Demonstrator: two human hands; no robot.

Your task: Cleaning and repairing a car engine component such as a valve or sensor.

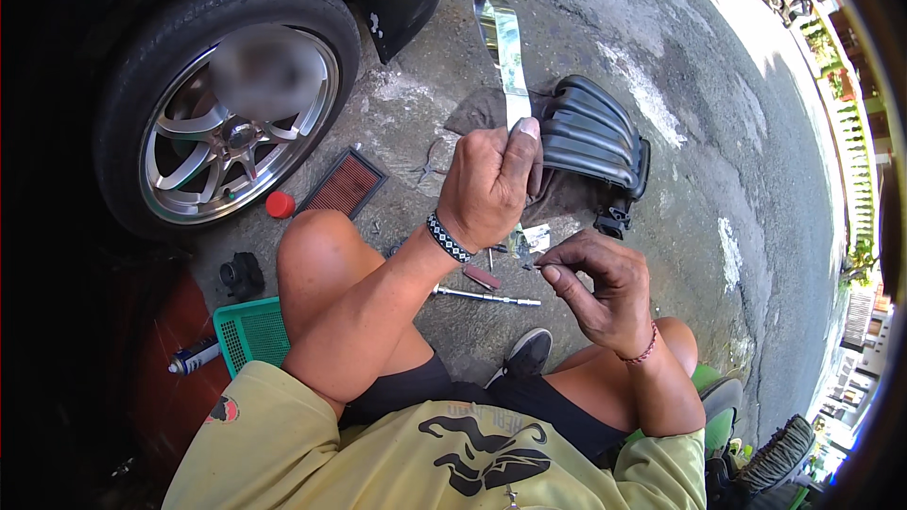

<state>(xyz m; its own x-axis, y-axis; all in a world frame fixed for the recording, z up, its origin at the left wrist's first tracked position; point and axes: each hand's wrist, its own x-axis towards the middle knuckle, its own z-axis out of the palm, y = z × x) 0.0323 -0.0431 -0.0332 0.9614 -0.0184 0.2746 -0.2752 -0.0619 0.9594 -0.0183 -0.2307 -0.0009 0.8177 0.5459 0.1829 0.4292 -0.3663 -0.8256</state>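
Note:
My left hand (487, 179) is closed around a long, shiny, mirror-like strip (512, 61). The strip rises from the fist and bends over at its top; a shiny piece also shows below the fist. Lower and to the right, my right hand (605, 288) pinches thumb and fingers together beside that lower piece. What sits between those fingertips is too small to name. Behind my hands a black ribbed intake manifold (595, 132) lies on a dark cloth (477, 111). On the ground below them are a silver ratchet with an extension (487, 297) and a small reddish block (482, 276).
A car wheel (241, 132) stands at the left. Near it lie a red cap (280, 205), a rectangular air filter (342, 182) and pliers (428, 167). By my left knee are a black part (242, 275), a green basket (253, 332) and a spray can (196, 357).

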